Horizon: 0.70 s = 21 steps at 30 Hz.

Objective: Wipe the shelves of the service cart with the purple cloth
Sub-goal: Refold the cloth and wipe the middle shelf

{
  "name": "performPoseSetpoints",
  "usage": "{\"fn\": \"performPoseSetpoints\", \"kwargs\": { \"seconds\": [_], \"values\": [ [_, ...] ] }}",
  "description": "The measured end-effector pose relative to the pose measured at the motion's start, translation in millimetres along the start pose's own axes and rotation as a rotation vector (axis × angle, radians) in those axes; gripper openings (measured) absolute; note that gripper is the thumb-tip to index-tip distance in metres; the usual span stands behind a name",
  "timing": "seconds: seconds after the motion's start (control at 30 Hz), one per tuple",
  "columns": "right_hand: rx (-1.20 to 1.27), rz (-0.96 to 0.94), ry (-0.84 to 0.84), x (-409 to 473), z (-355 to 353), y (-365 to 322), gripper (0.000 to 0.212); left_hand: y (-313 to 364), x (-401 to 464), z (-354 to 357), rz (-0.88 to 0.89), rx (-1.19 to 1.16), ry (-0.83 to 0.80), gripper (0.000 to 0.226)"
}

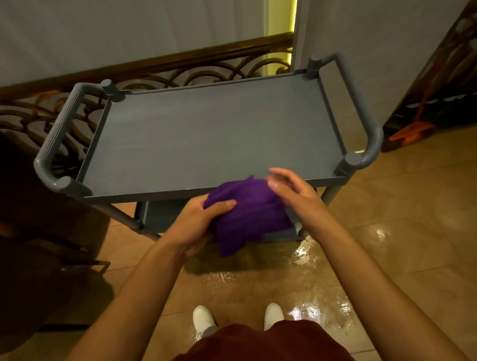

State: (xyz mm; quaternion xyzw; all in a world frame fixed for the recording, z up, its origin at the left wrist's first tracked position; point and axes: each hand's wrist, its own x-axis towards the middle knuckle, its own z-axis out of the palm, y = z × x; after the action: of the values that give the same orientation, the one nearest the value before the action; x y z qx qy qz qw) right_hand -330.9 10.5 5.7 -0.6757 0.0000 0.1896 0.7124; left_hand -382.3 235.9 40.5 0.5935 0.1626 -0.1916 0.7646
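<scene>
Service cart (212,134): grey, fills the middle of the frame.
Purple cloth (247,213): bunched at centre, in front of the cart's near edge, between both hands.
Left hand (198,224): grasping the cloth's left side.
Right hand (291,191): fingers spread, resting against the cloth's upper right.

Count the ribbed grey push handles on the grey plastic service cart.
2. One ribbed grey push handle is at the cart's left end; the other ribbed grey push handle is at its right end. None appears hidden.
</scene>
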Motion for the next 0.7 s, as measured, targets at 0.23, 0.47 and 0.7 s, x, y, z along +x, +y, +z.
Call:
{"fn": "performPoseSetpoints", "kwargs": {
  "seconds": [0.23, 0.47, 0.7],
  "values": [
    [0.322, 0.225, 0.002, -19.4, 26.4, 47.9, 0.080, -26.9, -2.1, 0.1, -0.023, -0.256, -0.014, 0.050],
    [0.513, 0.297, 0.133, -14.3, 63.7, 54.1, 0.051, -52.8, -20.8, -22.0, 0.043, -0.052, 0.138, 0.048],
    [0.344, 0.225, -0.007, -4.4, 97.9, 49.9, 0.042, -36.7, -10.4, -83.5, -0.061, 0.135, -0.105, 0.062]
  ]
}}
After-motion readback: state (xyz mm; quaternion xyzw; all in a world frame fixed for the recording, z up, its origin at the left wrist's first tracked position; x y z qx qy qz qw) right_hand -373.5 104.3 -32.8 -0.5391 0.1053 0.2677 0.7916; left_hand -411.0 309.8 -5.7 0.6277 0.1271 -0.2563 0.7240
